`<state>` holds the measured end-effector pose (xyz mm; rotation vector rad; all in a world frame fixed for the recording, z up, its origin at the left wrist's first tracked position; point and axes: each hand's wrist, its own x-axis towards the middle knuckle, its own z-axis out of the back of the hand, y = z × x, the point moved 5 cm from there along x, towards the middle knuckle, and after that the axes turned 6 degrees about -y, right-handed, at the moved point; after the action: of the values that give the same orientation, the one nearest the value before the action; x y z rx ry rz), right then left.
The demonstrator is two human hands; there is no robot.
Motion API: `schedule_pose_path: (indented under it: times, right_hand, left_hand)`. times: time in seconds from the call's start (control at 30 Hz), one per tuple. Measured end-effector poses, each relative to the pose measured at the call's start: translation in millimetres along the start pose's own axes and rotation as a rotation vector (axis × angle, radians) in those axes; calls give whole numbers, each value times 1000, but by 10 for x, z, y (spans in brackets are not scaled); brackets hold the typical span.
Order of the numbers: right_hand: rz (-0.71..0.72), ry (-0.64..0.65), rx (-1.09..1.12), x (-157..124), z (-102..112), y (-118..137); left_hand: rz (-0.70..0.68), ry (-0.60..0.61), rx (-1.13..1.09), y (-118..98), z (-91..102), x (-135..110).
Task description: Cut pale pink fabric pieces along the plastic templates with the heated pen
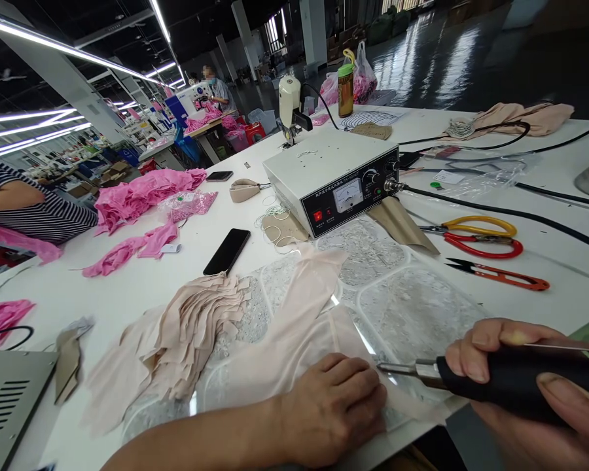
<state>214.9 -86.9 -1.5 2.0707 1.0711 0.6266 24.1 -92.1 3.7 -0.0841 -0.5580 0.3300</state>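
My left hand (336, 409) presses down on a sheer beige fabric piece (275, 353), its fingers curled together at the fabric's near right part; the fingertips are hidden. In my right hand (515, 379) is a black-handled ultrasonic cutter (500, 383), its metal tip pointing left and touching or just above the fabric beside my left fingers. A thin metal strip lies along the top of that handle; its kind I cannot tell. Under the fabric is a clear-grey patterned mat (417, 311). A layered stack of beige cut pieces (191, 327) lies to the left.
Beyond the mat stands a control box (348, 196) with a cable running right. Red-and-yellow scissors (485, 237) and orange thread snips (510, 275) lie at right. A black phone (227, 252), pink fabric (147, 193) and a grey vented box (14, 405) are at left. A person in stripes (34, 203) sits far left.
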Motion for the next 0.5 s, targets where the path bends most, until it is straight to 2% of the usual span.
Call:
schedule_pose_path:
  times: [0.5]
  right_hand:
    - [11, 18, 14, -14, -8, 16]
  left_hand:
    - [-12, 47, 35, -6, 1, -12]
